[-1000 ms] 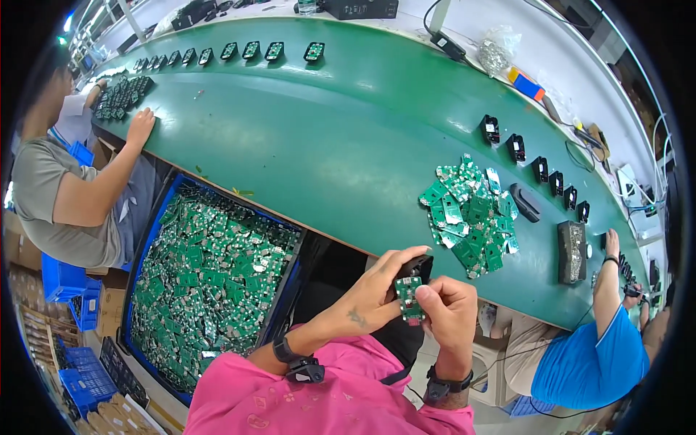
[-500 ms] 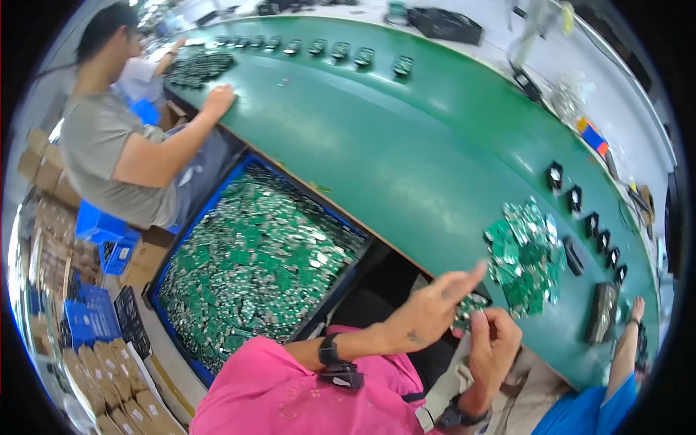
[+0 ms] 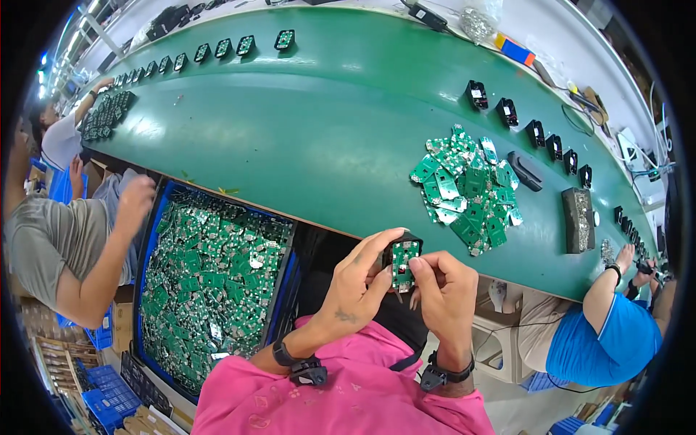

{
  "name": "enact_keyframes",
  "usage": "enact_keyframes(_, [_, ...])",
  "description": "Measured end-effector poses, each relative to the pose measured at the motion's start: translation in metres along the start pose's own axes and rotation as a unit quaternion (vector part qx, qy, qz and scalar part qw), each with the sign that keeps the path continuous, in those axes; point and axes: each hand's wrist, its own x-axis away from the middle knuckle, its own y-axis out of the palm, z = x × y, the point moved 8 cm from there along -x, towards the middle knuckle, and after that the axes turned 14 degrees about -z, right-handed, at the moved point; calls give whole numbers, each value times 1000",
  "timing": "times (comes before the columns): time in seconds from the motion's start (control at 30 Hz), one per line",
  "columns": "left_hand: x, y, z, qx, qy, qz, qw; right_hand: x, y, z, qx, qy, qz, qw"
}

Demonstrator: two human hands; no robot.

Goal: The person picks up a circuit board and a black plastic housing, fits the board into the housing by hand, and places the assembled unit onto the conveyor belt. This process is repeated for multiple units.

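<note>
Above the black gap at the table's front edge, both hands hold a small black plastic housing (image 3: 411, 238) with a green circuit board (image 3: 402, 267) lying in it. My left hand (image 3: 346, 290) is closed around its left side, thumb and fingers along the rim. My right hand (image 3: 448, 293) grips it from the right, with the thumb pressed on the face of the board. The undersides of the fingers are hidden. Beyond the hands, on the green table (image 3: 304, 152), lies a loose pile of green circuit boards (image 3: 475, 181).
A blue-rimmed bin (image 3: 210, 279) full of circuit boards stands left of me. Black housings (image 3: 507, 112) line the table's far right, near a dark block (image 3: 578, 221). Filled housings (image 3: 246, 46) run along the far left. Co-workers sit on both sides, one in a blue shirt (image 3: 605, 337).
My view has turned to the right, so the pile appears farther left. My left fingers, earlier stretched out, now wrap the housing. Both hands have come together around it.
</note>
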Motion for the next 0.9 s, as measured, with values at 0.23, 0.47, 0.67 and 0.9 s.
enact_keyframes(0.23, [-1,-3,-4,1,-25,22,999,-2,7,-5,47,-26,36,998])
enact_keyframes(0.47, [-6,-2,-1,-93,41,89,991,-7,22,10,25,14,36,999])
enact_keyframes(0.67, [-9,0,-7,-46,2,68,997,-12,28,9,13,9,23,1000])
enact_keyframes(0.9, [-25,-13,-1,-121,31,92,988,-31,27,5,21,-56,71,996])
